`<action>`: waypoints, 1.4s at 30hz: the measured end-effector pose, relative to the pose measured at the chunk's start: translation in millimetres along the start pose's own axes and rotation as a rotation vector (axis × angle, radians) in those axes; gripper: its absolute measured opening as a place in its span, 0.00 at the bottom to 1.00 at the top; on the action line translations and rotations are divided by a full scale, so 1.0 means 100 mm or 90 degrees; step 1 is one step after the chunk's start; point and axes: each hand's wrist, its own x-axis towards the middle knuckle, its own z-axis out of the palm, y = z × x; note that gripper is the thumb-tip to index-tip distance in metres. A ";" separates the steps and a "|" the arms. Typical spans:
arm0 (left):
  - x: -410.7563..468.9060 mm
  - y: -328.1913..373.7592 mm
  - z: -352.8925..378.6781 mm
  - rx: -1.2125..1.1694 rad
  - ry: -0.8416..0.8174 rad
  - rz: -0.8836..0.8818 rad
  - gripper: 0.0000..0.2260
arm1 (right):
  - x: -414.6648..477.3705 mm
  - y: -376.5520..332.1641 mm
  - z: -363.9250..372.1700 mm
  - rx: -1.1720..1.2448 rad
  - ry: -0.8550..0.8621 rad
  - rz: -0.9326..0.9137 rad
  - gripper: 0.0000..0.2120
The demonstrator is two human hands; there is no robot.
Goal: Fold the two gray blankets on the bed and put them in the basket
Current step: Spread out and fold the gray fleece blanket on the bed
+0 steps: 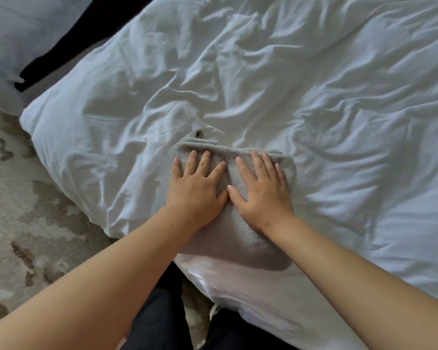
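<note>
A gray fleece blanket lies folded into a thick rectangle near the front edge of the bed, which is covered with a rumpled white duvet. My left hand rests flat on the blanket's left half, fingers spread. My right hand lies flat on its right half, the thumb touching my left hand. Both palms press down on the fleece and neither hand grips it. A second gray blanket and the basket are out of view.
A pale blue pillow sits at the top left beside a dark gap. A beige patterned rug covers the floor to the left. My dark trousers show at the bottom, close to the bed's corner.
</note>
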 end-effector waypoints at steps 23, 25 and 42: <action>0.32 -0.16 1.23 -0.175 0.330 -0.060 0.27 | 0.15 0.37 1.02 -0.055 0.079 0.009 0.34; 0.41 -0.17 1.40 -0.185 0.377 -0.051 0.27 | 0.21 0.45 1.20 -0.052 0.123 -0.009 0.34; 0.58 -0.15 1.59 -0.177 0.442 -0.075 0.26 | 0.34 0.60 1.50 -0.071 0.184 -0.058 0.33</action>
